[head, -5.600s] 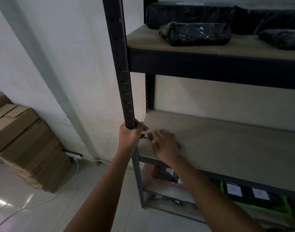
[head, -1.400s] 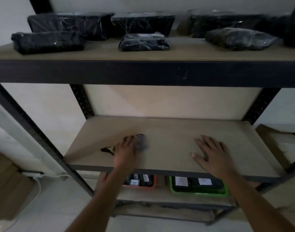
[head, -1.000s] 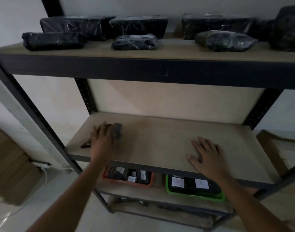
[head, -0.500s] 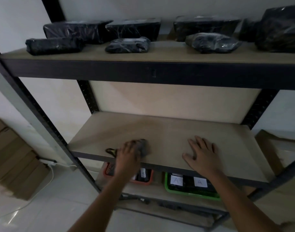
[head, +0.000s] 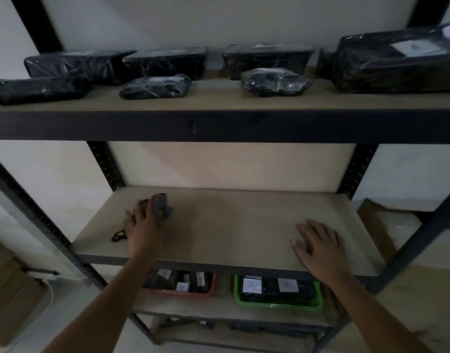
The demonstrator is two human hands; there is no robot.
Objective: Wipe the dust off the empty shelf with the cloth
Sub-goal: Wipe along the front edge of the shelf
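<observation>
The empty shelf (head: 231,225) is a pale wooden board in a dark metal rack, at mid height. A small dark grey cloth (head: 162,207) lies bunched on its left part, toward the back. My left hand (head: 142,226) presses on the cloth, fingers over its near side. My right hand (head: 319,247) rests flat on the right front of the board with fingers spread. A small dark strap-like item (head: 119,235) lies on the board just left of my left hand.
The shelf above (head: 219,101) carries several black plastic-wrapped packages. Below, a red tray (head: 183,285) and a green tray (head: 278,294) hold labelled items. Cardboard boxes (head: 7,296) stand on the floor at left, and another box (head: 407,250) at right.
My left hand has pushed the cloth from the front edge toward the back of the shelf. My right hand has stayed flat on the board.
</observation>
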